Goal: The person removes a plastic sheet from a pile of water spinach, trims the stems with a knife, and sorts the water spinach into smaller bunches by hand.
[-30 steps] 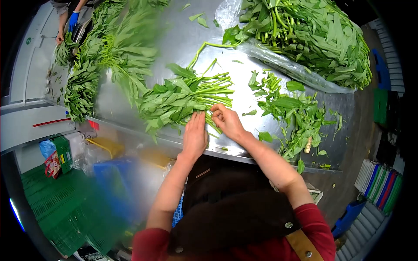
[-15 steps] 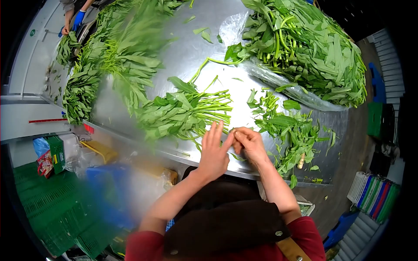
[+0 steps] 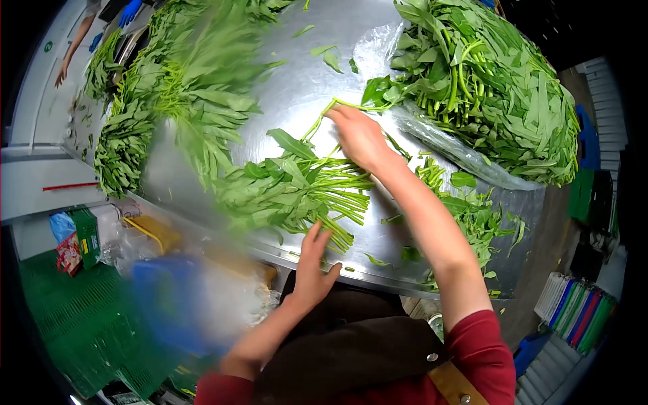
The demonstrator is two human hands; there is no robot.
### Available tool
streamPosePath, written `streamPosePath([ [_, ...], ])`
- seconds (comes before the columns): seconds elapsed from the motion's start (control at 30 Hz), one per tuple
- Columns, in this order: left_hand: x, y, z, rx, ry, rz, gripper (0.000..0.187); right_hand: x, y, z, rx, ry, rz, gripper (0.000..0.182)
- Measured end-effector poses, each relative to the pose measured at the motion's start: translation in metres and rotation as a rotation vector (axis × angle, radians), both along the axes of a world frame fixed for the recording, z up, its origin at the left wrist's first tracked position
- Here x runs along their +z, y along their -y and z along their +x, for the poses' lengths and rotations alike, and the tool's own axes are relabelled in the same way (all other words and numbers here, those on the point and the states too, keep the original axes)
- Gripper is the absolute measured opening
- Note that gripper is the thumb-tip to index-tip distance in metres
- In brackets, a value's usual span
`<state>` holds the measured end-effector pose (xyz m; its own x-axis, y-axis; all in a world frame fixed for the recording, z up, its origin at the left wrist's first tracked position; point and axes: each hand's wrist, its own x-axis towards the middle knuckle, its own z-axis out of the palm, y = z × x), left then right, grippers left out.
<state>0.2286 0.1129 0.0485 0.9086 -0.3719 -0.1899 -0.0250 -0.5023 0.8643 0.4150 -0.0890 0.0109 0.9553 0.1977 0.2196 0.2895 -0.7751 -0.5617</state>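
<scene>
Leafy stems (image 3: 322,192) lie between left hand (image 3: 313,268) and right hand (image 3: 359,135).

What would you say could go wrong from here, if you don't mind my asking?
The long stem at the right hand runs toward the large pile, so pulling it might drag leaves along. The bunch has stems fanning out, so a nudge from the nearby left hand might scatter them. The right forearm crosses near loose trimmings and could brush some off the table.
</scene>
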Motion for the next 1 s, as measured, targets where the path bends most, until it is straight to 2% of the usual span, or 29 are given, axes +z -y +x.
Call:
streamPosePath([
  [0.03, -0.004, -0.009, -0.006, 0.086, -0.012, -0.004, 0.077, -0.022, -0.006, 0.021, 0.067, 0.161, -0.056, 0.038],
  [0.1, -0.016, -0.021, -0.015, 0.478, -0.358, -0.397, 0.074, -0.057, -0.014, 0.051, 0.127, 0.212, -0.156, 0.032],
  [0.13, -0.014, -0.023, -0.015, 0.691, -0.557, -0.598, 0.072, -0.054, -0.017, 0.055, 0.16, 0.235, -0.208, 0.029],
  [0.17, -0.022, -0.029, -0.014, 0.814, -0.636, -0.636, 0.065, -0.05, -0.016, 0.052, 0.154, 0.127, -0.251, 0.029],
  [0.23, -0.035, -0.032, -0.008, 0.914, -0.824, -0.726, 0.058, -0.033, -0.009, 0.036, 0.155, -0.095, -0.343, 0.034],
  [0.27, -0.04, -0.03, -0.005, 0.966, -0.918, -0.777, 0.055, -0.023, -0.007, 0.021, 0.105, -0.295, -0.342, 0.04],
  [0.3, -0.042, -0.025, -0.004, 0.918, -0.869, -0.85, 0.048, -0.015, -0.005, 0.002, 0.052, -0.491, -0.341, 0.046],
  [0.4, -0.055, -0.005, 0.002, 0.983, -0.943, -0.917, 0.047, -0.01, -0.007, -0.067, -0.002, -0.658, -0.22, 0.054],
  [0.43, -0.067, 0.002, 0.003, 0.854, -0.889, -1.012, 0.046, -0.013, -0.012, -0.089, -0.044, -0.649, -0.149, 0.055],
  [0.53, -0.074, 0.008, 0.014, 0.795, -1.034, -1.026, 0.045, -0.012, -0.034, -0.134, -0.13, -0.804, 0.043, 0.053],
  [0.57, -0.079, 0.007, 0.017, 0.8, -1.078, -1.03, 0.045, -0.015, -0.04, -0.144, -0.16, -0.809, 0.118, 0.055],
  [0.7, -0.067, 0.003, 0.019, 0.692, -0.9, -0.904, 0.047, -0.015, -0.05, -0.163, -0.214, -0.745, 0.365, 0.053],
  [0.83, -0.013, 0.007, 0.017, 0.566, -0.676, -0.756, 0.046, 0.009, -0.05, -0.183, -0.215, -0.517, 0.631, 0.037],
  [0.87, -0.001, 0.008, 0.016, 0.54, -0.671, -0.756, 0.046, 0.025, -0.048, -0.187, -0.213, -0.464, 0.686, 0.034],
  [0.9, 0.01, 0.008, 0.015, 0.517, -0.67, -0.754, 0.046, 0.043, -0.043, -0.193, -0.18, -0.584, 0.755, 0.049],
  [0.97, 0.011, 0.006, 0.005, 0.48, -0.678, -0.784, 0.043, 0.04, -0.038, -0.216, -0.21, -0.566, 0.712, 0.047],
  [1.0, -0.007, -0.004, 0.001, 0.5, -0.866, -0.772, 0.042, 0.035, -0.035, -0.227, -0.221, -0.556, 0.689, 0.047],
])
